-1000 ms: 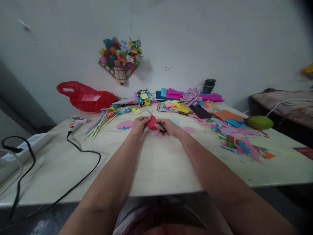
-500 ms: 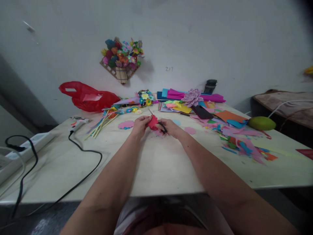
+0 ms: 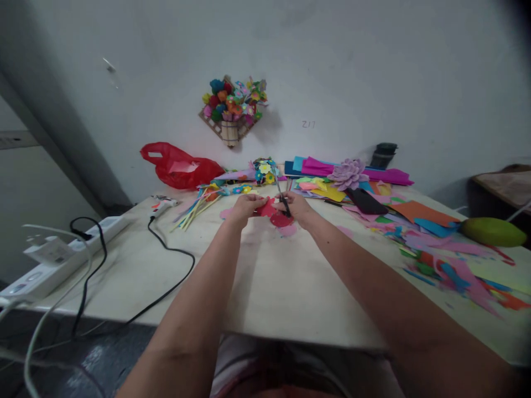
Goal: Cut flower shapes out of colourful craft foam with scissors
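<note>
My left hand [image 3: 248,208] pinches a red paper piece [image 3: 265,207] over the middle of the table. In my right hand [image 3: 296,207] are black-handled scissors [image 3: 284,202], their blades pointing up and away from me. The fingertips of my right hand are at the right side of the red piece. Just below my hands is a round red piece [image 3: 282,220], and pink cut-outs [image 3: 287,230] lie on the table beneath it.
A glue gun [image 3: 161,207], its black cord and a white power strip [image 3: 62,257] are on the left. Coloured sheets [image 3: 427,213], scraps and a green fruit [image 3: 493,231] lie on the right. A red bag [image 3: 182,168] sits behind, near the wall.
The view has turned left. The scissors have tilted upright with their blades pointing away. The red piece has shifted in my fingers, and a round red piece now shows below it.
</note>
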The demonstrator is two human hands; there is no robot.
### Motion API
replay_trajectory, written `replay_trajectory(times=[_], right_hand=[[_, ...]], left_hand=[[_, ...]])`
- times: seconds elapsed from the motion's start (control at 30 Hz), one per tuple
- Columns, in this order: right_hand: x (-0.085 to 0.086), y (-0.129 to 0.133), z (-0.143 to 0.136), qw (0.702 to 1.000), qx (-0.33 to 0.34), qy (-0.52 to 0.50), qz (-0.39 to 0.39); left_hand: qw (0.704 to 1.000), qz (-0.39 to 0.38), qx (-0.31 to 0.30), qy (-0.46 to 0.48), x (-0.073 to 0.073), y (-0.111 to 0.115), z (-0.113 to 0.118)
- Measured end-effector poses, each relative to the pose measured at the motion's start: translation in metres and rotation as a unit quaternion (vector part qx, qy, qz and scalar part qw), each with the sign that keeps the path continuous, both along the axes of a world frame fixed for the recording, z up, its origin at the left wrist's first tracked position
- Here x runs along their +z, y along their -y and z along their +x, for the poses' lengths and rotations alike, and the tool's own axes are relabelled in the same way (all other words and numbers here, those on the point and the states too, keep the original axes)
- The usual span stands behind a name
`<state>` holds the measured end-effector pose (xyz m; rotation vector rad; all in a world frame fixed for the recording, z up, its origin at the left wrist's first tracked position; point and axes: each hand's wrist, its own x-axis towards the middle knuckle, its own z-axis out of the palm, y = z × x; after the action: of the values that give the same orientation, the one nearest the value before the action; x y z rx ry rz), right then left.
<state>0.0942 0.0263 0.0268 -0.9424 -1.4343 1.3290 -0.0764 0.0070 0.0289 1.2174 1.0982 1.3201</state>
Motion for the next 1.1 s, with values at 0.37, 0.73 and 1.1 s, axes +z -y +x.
replay_trajectory(times=[0.37, 0.73, 1.1], right_hand=[[0.000, -0.006, -0.060, 0.999, 0.007, -0.046, 0.016], [0.009, 0.004, -0.106, 0.991, 0.124, -0.051, 0.012], [0.022, 0.014, -0.143, 0.984, 0.167, -0.054, 0.015]], left_hand=[[0.996, 0.023, 0.074, 0.034, 0.001, 0.026, -0.038], [0.988, 0.057, 0.113, 0.083, 0.004, 0.053, -0.076], [0.977, 0.068, 0.178, 0.099, 0.022, 0.069, -0.092]])
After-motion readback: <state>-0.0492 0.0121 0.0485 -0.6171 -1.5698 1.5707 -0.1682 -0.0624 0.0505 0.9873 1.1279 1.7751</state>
